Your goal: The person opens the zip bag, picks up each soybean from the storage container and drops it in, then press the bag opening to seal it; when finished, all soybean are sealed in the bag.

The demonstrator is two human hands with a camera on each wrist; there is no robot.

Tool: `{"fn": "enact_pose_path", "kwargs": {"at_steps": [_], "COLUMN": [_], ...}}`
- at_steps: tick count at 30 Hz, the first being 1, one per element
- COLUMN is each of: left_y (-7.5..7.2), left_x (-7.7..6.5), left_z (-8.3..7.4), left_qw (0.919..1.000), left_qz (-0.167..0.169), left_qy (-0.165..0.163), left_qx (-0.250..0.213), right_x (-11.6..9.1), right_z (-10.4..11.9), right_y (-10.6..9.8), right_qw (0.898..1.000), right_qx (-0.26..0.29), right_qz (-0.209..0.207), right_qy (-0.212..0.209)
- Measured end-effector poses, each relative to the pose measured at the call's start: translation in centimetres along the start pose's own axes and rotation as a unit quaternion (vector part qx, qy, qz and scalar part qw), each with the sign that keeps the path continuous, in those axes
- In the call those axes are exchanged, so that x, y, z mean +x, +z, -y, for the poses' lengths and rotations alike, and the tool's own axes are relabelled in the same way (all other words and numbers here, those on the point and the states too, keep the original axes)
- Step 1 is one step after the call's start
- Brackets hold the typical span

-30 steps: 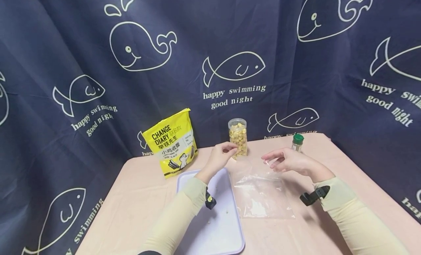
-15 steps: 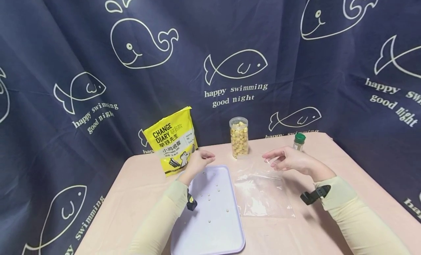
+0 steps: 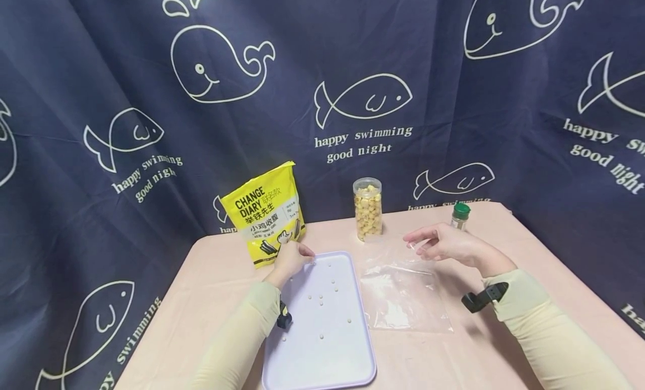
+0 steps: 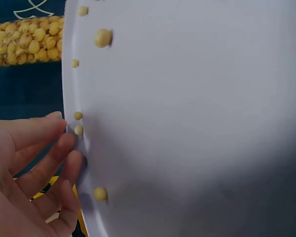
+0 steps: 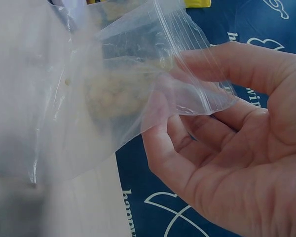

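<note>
My left hand (image 3: 291, 261) reaches over the far left corner of a pale lilac tray (image 3: 302, 370). In the left wrist view its thumb and fingertips are right at the tray's rim, beside a small round yellowish bean (image 4: 78, 130). Several more such beans lie scattered on the tray, one larger-looking bean (image 4: 103, 38) among them. On the right, my right hand (image 3: 450, 249) pinches the zip edge of a clear zip bag (image 3: 398, 306) between thumb and fingers. The bag's mouth is lifted, while its lower part spreads down beside the tray.
Behind the left hand stands a yellow snack pouch (image 3: 264, 214). A clear jar of popcorn-like pieces (image 3: 368, 211) is at the back middle. A green-capped bottle (image 3: 460, 214) stands partly hidden behind the right hand. A dark blue curtain (image 3: 353, 43) hangs along the table's far edge.
My left hand has moved left and down, from in front of the jar beside the bag to the tray's far left corner. The right hand keeps its grip on the bag.
</note>
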State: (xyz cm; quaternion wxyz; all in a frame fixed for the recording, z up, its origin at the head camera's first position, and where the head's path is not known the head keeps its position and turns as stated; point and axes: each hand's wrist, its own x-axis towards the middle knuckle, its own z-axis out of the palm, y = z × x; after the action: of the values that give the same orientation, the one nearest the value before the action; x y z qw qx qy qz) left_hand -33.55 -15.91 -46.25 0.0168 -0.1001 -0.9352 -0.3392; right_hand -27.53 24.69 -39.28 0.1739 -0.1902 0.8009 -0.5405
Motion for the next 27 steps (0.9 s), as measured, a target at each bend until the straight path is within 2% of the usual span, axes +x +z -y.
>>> {"fn": "enact_pose_path", "kwargs": {"at_steps": [3,8,14,22,27], "left_y": [0.19,0.35,0.39,0.21,0.08], "left_x": [0.01,-0.06,-0.12,-0.17,0.16], "left_z": [0.27,0.43,0.33,0.38,-0.17], "left_qw": [0.9994,0.9977,0.9961,0.9986,0.9997], "left_qz": [-0.004,-0.007,-0.014,-0.003,-0.005], "left_qy": [-0.009,-0.025,-0.021,-0.004,0.022], "left_qx": [0.033,0.062,0.085,0.053,0.002], "right_x": [0.07,0.12,0.10,0.14,0.18], "right_z": [-0.12,-0.23,-0.37,-0.34,-0.36], "right_y": [-0.04,-0.13,-0.17,-0.08,-0.19], "right_qw": [1.000,1.000,1.000,1.000,1.000], "right_qx": [-0.003,-0.004,-0.008,-0.006,0.001], "right_qz": [0.002,0.003,0.004,0.009,0.009], "right_qy": [-0.001,-0.001,-0.005,-0.010,-0.009]}}
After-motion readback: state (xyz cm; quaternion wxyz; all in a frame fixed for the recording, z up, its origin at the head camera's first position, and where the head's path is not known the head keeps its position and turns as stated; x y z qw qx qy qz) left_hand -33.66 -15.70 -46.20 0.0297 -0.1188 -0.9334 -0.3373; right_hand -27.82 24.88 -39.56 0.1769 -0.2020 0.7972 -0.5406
